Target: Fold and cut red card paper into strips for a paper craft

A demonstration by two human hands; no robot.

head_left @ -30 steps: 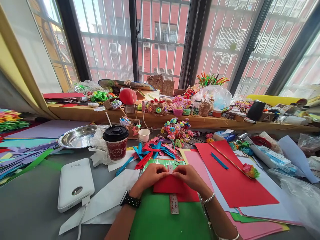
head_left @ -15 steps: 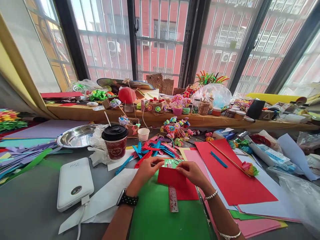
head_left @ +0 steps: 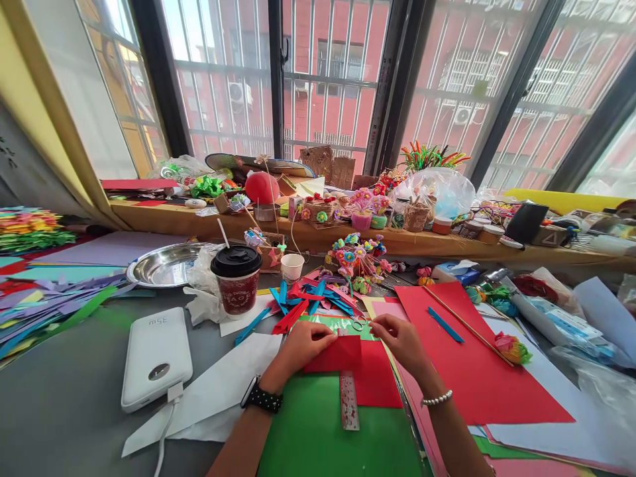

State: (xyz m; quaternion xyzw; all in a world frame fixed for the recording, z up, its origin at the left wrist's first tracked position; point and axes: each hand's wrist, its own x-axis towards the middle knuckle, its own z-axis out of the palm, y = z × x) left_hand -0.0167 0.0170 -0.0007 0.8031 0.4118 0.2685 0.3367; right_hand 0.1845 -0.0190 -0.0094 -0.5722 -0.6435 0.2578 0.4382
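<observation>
My left hand (head_left: 305, 344) pinches a folded red paper (head_left: 332, 354) near its upper edge. It is held over a larger red sheet (head_left: 375, 384), which lies on a green folder (head_left: 318, 434). A patterned ruler (head_left: 349, 401) sticks out below the folded paper. My right hand (head_left: 397, 341) is just right of the folded paper, apart from it, with curled fingers and a small gap at the tips. Close to its fingertips lie scissors (head_left: 358, 325), of which a ring handle shows. Blue and red paper strips (head_left: 311, 297) are piled beyond my hands.
To the left stand a white power bank (head_left: 156, 358) with a cable, a lidded cup (head_left: 236, 281) and a metal tray (head_left: 144, 268). At right, a red sheet (head_left: 477, 371) bears a stick flower (head_left: 511, 348) and a blue strip (head_left: 446, 324). Crafts crowd the windowsill (head_left: 199, 228).
My right hand has let go of the folded red paper and moved right. My left hand still grips that paper. The whole view has shifted slightly.
</observation>
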